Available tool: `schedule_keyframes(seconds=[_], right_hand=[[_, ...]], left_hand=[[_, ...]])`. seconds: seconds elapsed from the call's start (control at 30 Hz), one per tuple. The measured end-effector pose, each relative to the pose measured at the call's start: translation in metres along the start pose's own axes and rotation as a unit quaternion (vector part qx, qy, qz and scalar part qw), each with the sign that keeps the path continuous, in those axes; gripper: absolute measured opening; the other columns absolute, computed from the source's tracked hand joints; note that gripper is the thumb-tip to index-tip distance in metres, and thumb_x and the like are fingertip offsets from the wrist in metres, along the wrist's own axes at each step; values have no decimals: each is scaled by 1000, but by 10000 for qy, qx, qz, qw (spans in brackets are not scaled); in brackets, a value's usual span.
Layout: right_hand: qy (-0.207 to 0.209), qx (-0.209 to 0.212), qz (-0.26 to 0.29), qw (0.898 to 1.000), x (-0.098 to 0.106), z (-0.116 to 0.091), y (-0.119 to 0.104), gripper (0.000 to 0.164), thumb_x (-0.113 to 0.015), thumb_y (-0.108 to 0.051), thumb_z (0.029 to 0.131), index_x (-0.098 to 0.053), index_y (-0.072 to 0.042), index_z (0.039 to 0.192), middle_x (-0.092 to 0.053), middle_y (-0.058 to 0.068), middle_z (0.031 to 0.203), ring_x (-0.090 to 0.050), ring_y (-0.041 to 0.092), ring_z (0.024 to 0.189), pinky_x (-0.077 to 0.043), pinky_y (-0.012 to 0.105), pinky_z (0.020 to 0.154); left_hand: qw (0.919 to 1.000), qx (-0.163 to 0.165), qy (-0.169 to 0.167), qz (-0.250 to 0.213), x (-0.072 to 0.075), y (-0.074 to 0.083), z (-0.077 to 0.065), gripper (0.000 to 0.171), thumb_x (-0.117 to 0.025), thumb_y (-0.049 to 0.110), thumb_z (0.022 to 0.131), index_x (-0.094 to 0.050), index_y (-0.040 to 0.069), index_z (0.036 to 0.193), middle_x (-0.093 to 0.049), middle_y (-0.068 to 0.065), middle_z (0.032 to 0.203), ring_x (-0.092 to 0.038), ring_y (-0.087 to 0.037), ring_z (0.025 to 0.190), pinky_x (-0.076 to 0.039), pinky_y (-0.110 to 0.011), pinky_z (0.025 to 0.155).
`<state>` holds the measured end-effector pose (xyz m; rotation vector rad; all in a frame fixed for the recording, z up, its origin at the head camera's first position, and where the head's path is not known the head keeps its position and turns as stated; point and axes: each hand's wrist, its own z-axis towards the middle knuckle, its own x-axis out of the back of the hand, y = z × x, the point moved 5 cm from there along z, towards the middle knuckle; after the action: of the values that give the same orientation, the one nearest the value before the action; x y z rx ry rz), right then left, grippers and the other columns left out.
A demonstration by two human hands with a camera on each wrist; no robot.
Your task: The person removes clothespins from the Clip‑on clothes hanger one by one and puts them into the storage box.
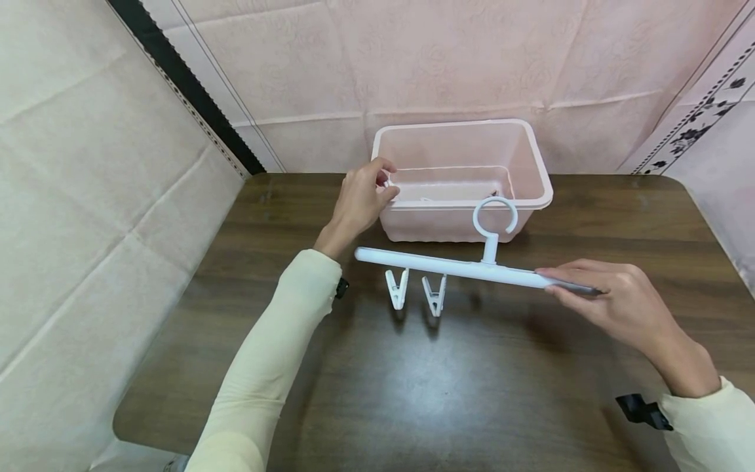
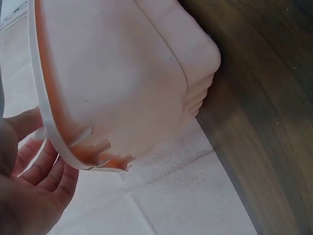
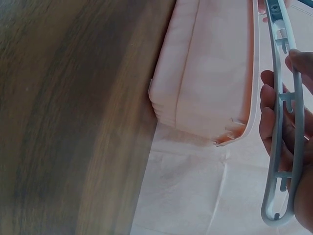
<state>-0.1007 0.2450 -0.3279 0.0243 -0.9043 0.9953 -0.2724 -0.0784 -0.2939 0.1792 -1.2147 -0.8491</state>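
Note:
A light-blue plastic hanger [image 1: 454, 266] with a round hook [image 1: 494, 216] spans the space before a pink plastic bin [image 1: 460, 223]. Its right end is gripped between the thumb and fingers of my right hand [image 1: 625, 305]. Two white clips [image 1: 397, 290] hang below the left half of the bar. At the bin's left rim [image 2: 51, 127], my left hand [image 1: 362, 196] pinches a small white piece [image 1: 387, 185], mostly hidden by the fingers. In the right wrist view the hanger [image 3: 274, 147] shows its long open loop with small crosspieces.
The bin stands at the far edge of a dark wooden table [image 1: 472, 393], against a pale cloth backdrop [image 1: 448, 59]. A few small items, too partly seen to name, lie on the bin floor [image 1: 448, 191]. Another cloth [image 1: 88, 196] hangs along the left.

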Motion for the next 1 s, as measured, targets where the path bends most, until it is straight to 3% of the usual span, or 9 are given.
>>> schedule_keyframes(seconds=[0.17,0.47,0.87,1.0], right_hand=[[1,62,-12,10000,-1,1,-2,43,-59,-50,98,-81,-13,103,-75,3,92,-61,-4,75,-39,15,57],[56,-29,87,9999,-1,2,-2,46,-59,-52,97,-81,-12,101,-75,5,92,-50,-3,64,-33,12,50],[217,78,-64,9997,0,3,-4,48,-58,-53,97,-82,-11,100,-75,5,91,-54,-6,68,-36,12,56],[257,34,-120,9996,0,3,-4,49,-58,-54,97,-82,-11,99,-75,4,90,-56,-7,69,-37,12,58]], left_hand=[[10000,-32,-12,-33,3,-1,-4,25,-73,7,90,-66,0,113,-68,-12,91,-60,-29,85,-47,-36,77],[9997,-172,167,9,14,3,-16,27,-76,12,89,-68,2,113,-69,-14,101,-63,-26,94,-49,-35,84],[9979,-558,318,-114,30,19,-48,41,-79,13,87,-63,0,122,-63,-13,114,-57,-29,101,-44,-35,86],[9967,-733,314,-180,30,28,-63,49,-80,11,86,-59,-2,128,-61,-14,122,-55,-27,113,-42,-34,96]])
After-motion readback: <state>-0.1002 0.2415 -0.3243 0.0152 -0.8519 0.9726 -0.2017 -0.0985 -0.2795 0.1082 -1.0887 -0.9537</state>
